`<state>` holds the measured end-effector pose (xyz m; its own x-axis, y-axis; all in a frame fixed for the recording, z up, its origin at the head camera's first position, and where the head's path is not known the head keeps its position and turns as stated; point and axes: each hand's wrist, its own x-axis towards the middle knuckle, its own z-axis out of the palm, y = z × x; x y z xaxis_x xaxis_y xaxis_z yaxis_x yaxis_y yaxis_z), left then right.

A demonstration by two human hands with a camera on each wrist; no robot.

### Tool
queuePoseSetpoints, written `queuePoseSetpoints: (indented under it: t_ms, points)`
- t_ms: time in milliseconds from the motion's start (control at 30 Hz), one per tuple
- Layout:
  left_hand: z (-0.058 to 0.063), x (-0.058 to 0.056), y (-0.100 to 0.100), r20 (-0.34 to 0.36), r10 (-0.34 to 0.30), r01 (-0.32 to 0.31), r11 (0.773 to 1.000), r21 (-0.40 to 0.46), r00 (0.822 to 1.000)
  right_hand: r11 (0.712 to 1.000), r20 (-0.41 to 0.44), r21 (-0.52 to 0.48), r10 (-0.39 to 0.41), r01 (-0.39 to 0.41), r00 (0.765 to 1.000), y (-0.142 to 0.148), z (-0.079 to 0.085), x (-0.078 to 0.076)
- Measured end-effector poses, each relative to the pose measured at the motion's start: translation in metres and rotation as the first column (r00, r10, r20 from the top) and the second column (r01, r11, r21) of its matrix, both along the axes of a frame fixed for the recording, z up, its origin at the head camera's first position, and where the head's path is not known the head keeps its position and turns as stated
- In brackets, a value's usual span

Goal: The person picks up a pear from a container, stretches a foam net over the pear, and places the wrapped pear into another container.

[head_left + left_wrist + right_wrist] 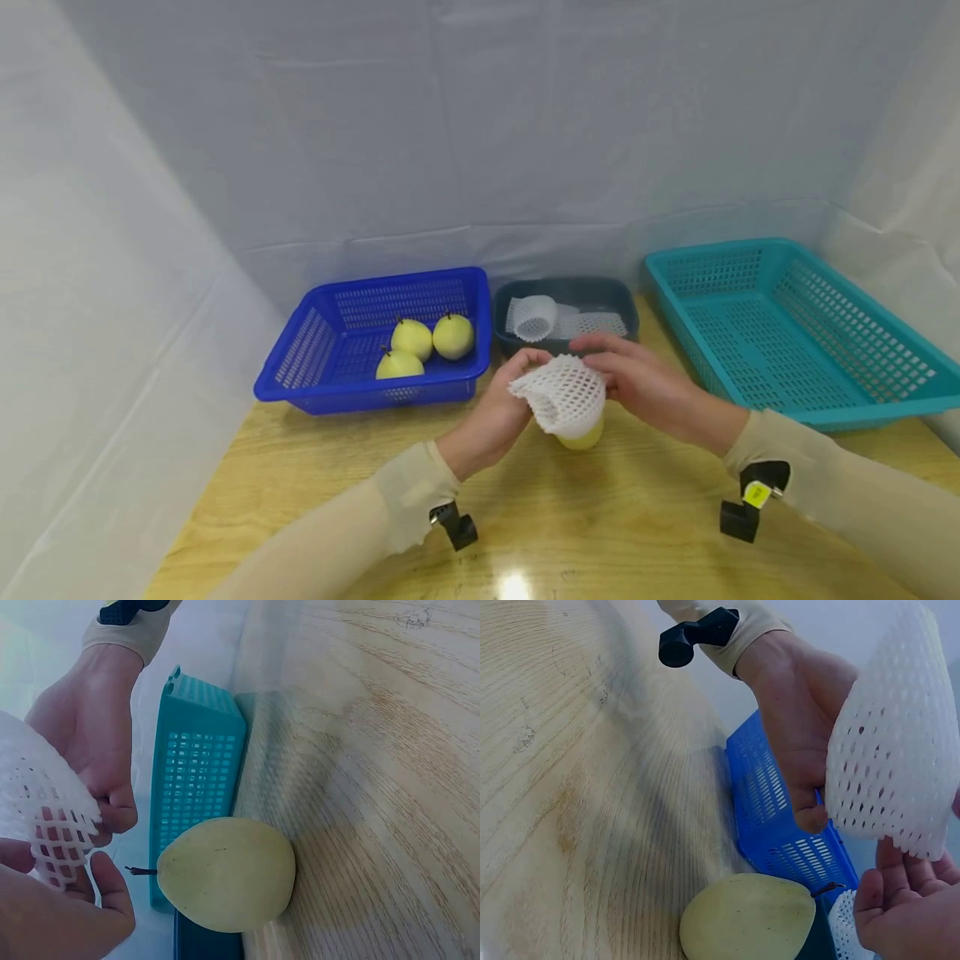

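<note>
A white foam fruit net [564,392] is held up between both hands, its mesh sleeve flared at one end. My left hand [498,412] grips its left edge, and my right hand [641,383] has its fingers at the opposite edge. Below the net, a yellow-green pear [229,874] stands upright on the table, stem up. The wrist views show the net [896,750] above the pear [746,919], apart from it. From the head view the net covers most of the pear. Some fingertips are hidden behind the mesh.
A blue basket [375,392] with three pears [411,339] stands at the left. A dark bin [600,292] at the back holds more foam nets [536,318]. At the right stands a teal basket [787,350]. All rest on a wooden table [600,525].
</note>
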<state>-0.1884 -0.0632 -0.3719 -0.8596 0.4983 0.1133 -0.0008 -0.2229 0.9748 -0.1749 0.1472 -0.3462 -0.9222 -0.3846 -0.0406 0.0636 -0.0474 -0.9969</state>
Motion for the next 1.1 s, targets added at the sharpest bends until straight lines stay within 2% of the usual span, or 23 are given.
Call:
queuePoseSetpoints:
  t_ms: [167, 333, 467, 600, 833, 1000, 1100]
  points:
    - [-0.001, -0.001, -0.001, 0.002, 0.0, 0.0, 0.999, -0.038, 1.0, 0.997, -0.043, 0.004, -0.074, 0.074, 0.996, 0.0, -0.003, -0.001]
    - [-0.001, -0.004, 0.001, 0.029, 0.049, -0.046, 0.995, -0.083, 0.998, 0.989, -0.041, 0.047, -0.14, 0.142, 0.989, -0.002, -0.005, -0.003]
    - [-0.003, -0.006, 0.002, 0.048, 0.101, -0.095, 0.988, -0.121, 0.994, 0.974, -0.037, 0.123, -0.185, 0.189, 0.982, -0.004, -0.012, -0.004]
    - [-0.008, -0.009, 0.003, 0.055, 0.13, -0.119, 0.979, -0.165, 0.99, 0.949, -0.069, 0.216, -0.219, 0.229, 0.973, -0.005, -0.02, -0.006]
    - [-0.017, -0.014, 0.006, 0.024, 0.111, -0.1, 0.955, -0.278, 0.994, 0.902, -0.125, 0.314, -0.269, 0.296, 0.955, -0.005, -0.036, -0.013]
    - [-0.023, -0.017, 0.005, 0.028, 0.098, -0.083, 0.939, -0.333, 0.995, 0.887, -0.145, 0.333, -0.287, 0.32, 0.947, -0.006, -0.046, -0.014]
    - [-0.027, -0.018, 0.006, 0.004, 0.091, -0.083, 0.93, -0.358, 0.996, 0.88, -0.148, 0.337, -0.302, 0.335, 0.942, -0.006, -0.052, -0.014]
